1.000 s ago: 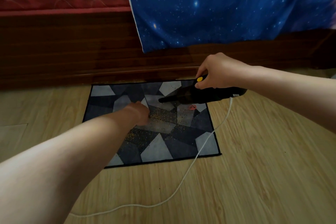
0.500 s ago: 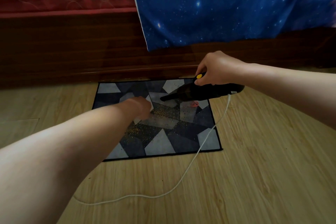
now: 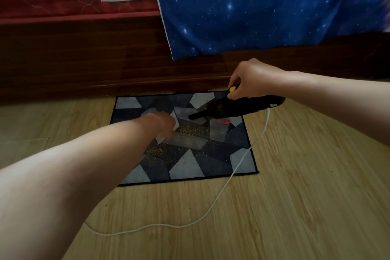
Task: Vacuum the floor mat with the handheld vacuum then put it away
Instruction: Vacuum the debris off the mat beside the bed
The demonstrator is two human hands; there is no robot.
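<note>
R hand grips black vacuum; white rear label unreadable.

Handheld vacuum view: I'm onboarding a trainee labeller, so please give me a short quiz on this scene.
1. True or false: the handheld vacuum has its nozzle pointing toward the person's left.
2. Which hand grips it? A left, B right, C both.
3. Fill in: the scattered yellowish grains lie on the floor ___.
Key: 1 true; 2 B, the right hand; 3 mat.
</note>
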